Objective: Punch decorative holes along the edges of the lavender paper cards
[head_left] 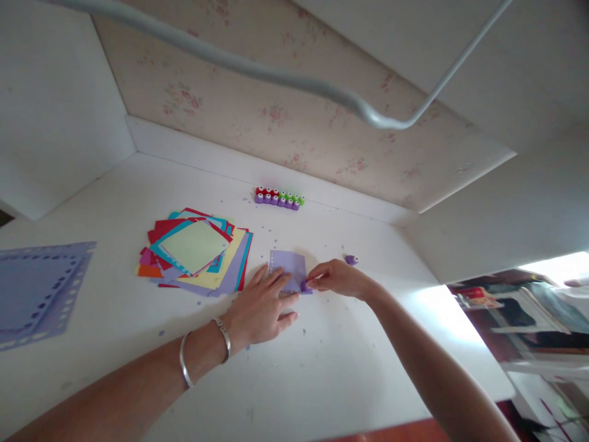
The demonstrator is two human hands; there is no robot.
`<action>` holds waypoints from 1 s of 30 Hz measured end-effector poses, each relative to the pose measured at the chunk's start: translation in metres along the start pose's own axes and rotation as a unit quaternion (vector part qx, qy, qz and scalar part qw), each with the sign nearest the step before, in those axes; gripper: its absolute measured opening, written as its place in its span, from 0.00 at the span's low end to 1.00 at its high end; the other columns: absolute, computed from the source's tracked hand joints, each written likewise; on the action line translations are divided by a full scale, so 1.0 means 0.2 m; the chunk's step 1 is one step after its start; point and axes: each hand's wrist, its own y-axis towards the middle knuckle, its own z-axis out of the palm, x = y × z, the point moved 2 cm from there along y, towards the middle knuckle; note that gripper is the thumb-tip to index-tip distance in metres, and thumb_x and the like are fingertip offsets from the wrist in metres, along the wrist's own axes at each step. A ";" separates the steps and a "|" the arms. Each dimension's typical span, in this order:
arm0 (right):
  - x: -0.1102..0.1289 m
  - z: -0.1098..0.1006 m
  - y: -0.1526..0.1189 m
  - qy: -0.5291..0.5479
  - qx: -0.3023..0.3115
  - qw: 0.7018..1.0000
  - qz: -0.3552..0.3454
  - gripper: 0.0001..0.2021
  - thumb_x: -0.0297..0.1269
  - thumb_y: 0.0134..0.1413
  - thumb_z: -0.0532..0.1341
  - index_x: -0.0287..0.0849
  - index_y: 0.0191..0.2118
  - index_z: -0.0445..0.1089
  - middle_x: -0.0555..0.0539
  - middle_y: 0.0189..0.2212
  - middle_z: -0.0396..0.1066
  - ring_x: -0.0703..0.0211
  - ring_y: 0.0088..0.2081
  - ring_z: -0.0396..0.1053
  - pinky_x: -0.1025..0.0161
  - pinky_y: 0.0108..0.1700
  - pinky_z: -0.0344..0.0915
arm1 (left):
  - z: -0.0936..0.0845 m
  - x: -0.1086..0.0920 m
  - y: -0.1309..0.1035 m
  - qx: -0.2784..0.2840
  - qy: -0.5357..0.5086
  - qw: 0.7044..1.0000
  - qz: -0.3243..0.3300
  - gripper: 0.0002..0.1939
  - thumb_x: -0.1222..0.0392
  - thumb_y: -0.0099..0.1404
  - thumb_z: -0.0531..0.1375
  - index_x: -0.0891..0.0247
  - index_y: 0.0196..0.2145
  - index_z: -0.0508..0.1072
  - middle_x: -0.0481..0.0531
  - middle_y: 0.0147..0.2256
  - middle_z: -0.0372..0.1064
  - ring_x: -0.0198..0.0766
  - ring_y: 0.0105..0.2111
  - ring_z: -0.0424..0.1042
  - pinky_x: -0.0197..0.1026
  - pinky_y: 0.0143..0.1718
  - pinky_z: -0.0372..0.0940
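A small lilac paper sheet (291, 264) lies on the white table, with a row of punched holes along its left edge. My left hand (262, 307) rests on its lower left part, fingers spread and flat. At the sheet's lower right corner, my right hand (334, 279) pinches a small purple craft punch (305, 286), which is mostly hidden by the fingers. Another purple craft punch (352, 259) lies apart, just right of my right hand.
Layered coloured paper (196, 245) is piled left of my hands. Larger lilac sheets (37, 294) with punched borders lie farther left. Several red, green and purple punches (279, 198) stand in rows near the back wall. Paper bits dot the table. A grey bar (276, 75) crosses overhead.
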 end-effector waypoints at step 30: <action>-0.30 -0.10 -0.42 0.024 -0.269 0.962 0.039 0.18 0.46 0.52 0.61 0.45 0.47 0.73 0.47 0.31 0.78 0.56 0.31 0.74 0.65 0.30 0.64 | 0.01 0.01 0.01 0.007 -0.009 1.000 0.001 0.21 0.44 0.68 0.50 0.50 0.54 0.69 0.53 0.59 0.58 0.50 0.60 0.54 0.58 0.62 0.39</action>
